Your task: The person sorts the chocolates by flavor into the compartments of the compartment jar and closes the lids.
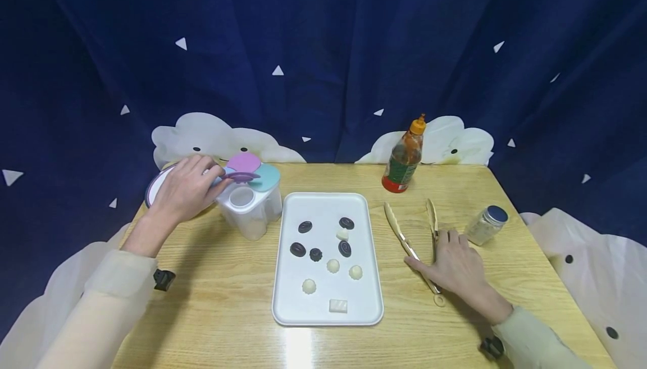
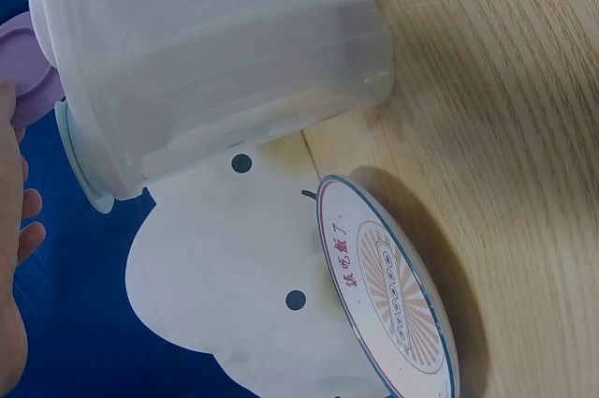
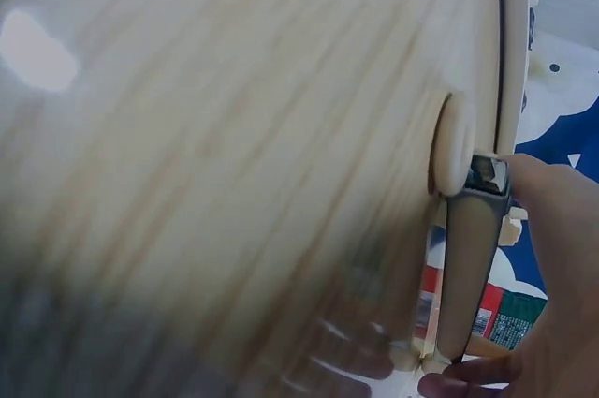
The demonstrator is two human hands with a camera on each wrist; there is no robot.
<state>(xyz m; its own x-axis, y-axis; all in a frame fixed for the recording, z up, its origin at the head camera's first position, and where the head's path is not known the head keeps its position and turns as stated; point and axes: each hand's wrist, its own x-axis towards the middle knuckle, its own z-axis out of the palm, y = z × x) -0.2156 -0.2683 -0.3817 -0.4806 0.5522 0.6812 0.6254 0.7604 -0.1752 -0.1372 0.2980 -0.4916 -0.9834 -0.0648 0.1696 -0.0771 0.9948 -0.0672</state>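
Note:
My left hand (image 1: 194, 186) pinches a raised purple lid (image 1: 241, 177) on a translucent storage container (image 1: 251, 220) at the back left. That lid's round opening is uncovered, while pink, teal and light blue lids lie flat around it. In the left wrist view, the fingers reach the purple lid (image 2: 33, 70) beside the container wall (image 2: 225, 51). My right hand (image 1: 457, 262) grips metal tongs (image 1: 404, 240) with pale tips, its thumb on one arm and fingers at the other. The tongs' arms stand apart, tips pointing toward the back.
A white tray (image 1: 298, 315) in the middle holds several dark and white chocolates. Behind the tongs stands a red sauce bottle (image 1: 402, 158). A blue-capped jar (image 1: 485, 226) is right of the right hand. A patterned plate (image 2: 388, 295) stands tilted near the container.

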